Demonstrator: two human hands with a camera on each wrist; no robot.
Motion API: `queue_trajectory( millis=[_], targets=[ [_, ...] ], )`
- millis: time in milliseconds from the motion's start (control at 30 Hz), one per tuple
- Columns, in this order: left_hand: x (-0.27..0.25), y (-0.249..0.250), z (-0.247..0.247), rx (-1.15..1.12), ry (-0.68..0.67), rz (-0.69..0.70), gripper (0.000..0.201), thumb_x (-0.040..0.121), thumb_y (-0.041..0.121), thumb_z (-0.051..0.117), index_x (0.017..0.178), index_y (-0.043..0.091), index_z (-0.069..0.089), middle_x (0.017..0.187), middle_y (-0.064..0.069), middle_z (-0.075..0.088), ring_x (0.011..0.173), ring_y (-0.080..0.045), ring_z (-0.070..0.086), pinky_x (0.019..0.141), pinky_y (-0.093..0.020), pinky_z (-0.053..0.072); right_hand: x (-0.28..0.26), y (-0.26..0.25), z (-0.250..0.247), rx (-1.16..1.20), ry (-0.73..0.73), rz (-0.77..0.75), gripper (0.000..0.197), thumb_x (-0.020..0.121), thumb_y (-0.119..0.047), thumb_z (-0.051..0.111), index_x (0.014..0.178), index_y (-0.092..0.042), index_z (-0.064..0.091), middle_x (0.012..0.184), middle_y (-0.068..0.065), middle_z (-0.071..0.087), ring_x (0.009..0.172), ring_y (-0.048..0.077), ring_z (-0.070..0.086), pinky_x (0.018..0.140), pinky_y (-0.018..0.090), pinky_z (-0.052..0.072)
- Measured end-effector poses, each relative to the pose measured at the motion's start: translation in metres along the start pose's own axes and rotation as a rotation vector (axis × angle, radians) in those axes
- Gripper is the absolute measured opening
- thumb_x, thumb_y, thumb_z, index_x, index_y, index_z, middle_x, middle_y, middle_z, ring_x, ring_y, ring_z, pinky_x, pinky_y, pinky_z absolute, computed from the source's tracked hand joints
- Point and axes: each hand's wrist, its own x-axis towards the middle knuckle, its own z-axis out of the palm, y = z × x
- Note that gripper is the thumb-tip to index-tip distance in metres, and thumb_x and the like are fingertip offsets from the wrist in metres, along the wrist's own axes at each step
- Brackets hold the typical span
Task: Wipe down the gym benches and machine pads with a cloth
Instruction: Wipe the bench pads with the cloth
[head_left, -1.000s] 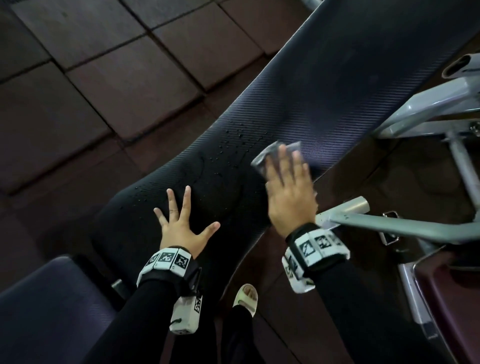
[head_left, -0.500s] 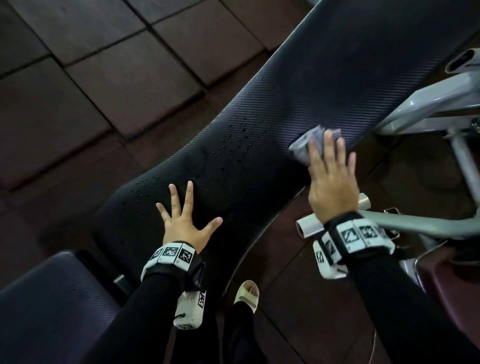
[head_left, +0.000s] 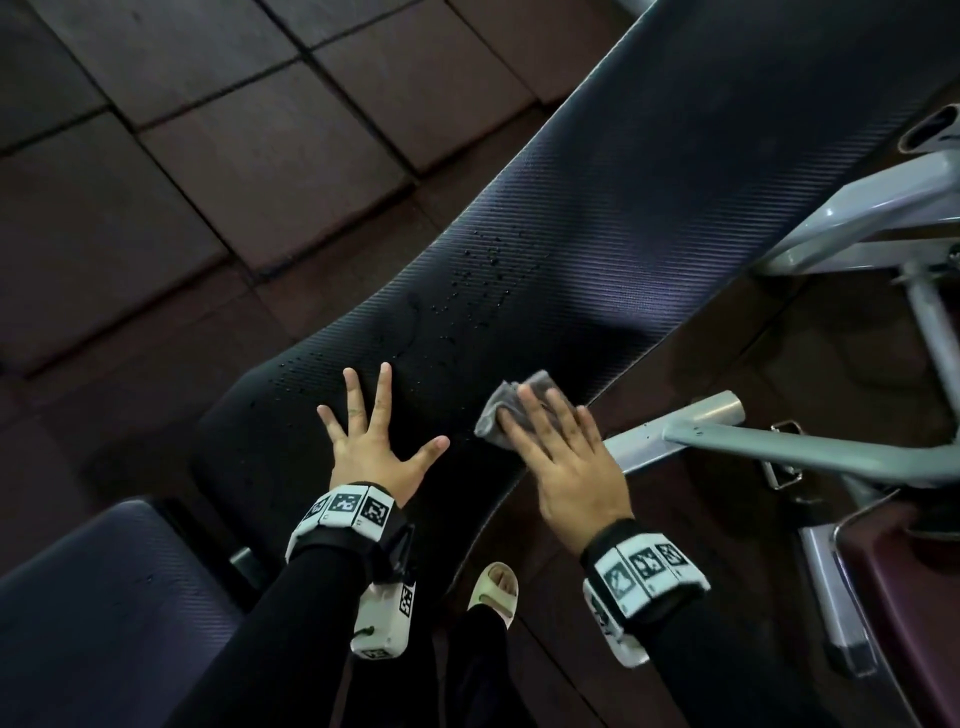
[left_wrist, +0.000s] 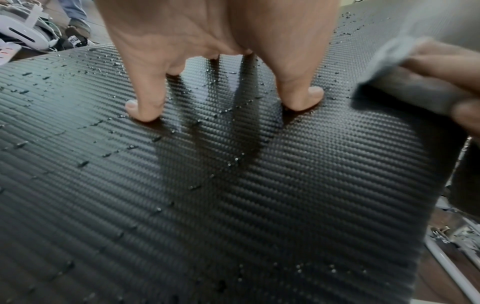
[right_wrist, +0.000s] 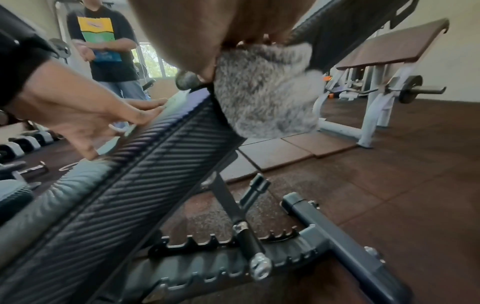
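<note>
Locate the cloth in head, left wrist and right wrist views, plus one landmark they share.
Head: cloth just right of centre, under the right hand's fingers at the pad's right edge.
Left wrist: upper right corner, blurred, under those fingers.
Right wrist: top centre, fuzzy grey, draped over the pad's edge.
Shared landmark: the left hand, fingers spread, flat on the pad beside the cloth.

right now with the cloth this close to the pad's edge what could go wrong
1. The grey fuzzy cloth under the right hand overhangs the edge of the black ribbed bench pad; it could slide off toward the grey metal frame tube.
2. The left hand lies flat among water droplets; it might slip.
3. Those droplets sit away from the cloth and could get missed.
</note>
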Motion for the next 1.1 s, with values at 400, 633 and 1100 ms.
queue_trajectory(
  millis=[400, 633, 1100],
  targets=[
    [0.001, -0.002, 0.001, -0.023, -0.014, 0.013, 0.102, 0.069, 0.070, 0.061, 0.120, 0.071, -0.028, 0.139, 0.032, -0.040, 0.138, -0.028, -0.030, 0.098, -0.065, 0.038, 0.069, 0.052, -0.040, 0.282, 0.280, 0.526, 0.052, 0.096, -0.003, 0.040, 0.146, -0.010, 0.024, 0.153, 0.025, 0.005, 0.140, 0.046, -0.003, 0.115, 0.027, -0.014],
    [0.000, -0.002, 0.001, -0.024, 0.007, 0.023, 0.103, 0.068, 0.070, 0.061, 0.121, 0.071, -0.027, 0.140, 0.032, -0.039, 0.136, -0.026, -0.031, 0.099, -0.065, 0.037, 0.034, -0.015, -0.010, 0.254, 0.117, 0.476, 0.062, 0.096, -0.014, 0.045, 0.147, -0.021, 0.011, 0.154, 0.011, -0.009, 0.141, 0.037, -0.010, 0.116, 0.047, 0.000],
    [-0.001, -0.018, 0.006, 0.028, 0.041, 0.084, 0.116, 0.068, 0.065, 0.066, 0.129, 0.057, -0.033, 0.138, 0.033, -0.042, 0.137, -0.021, -0.030, 0.091, -0.035, 0.049, 0.168, 0.031, -0.059, 0.076, 0.057, 0.496, 0.057, 0.099, -0.023, 0.031, 0.150, -0.026, 0.005, 0.158, 0.008, -0.006, 0.144, 0.034, -0.004, 0.114, 0.050, 0.001]
  ],
)
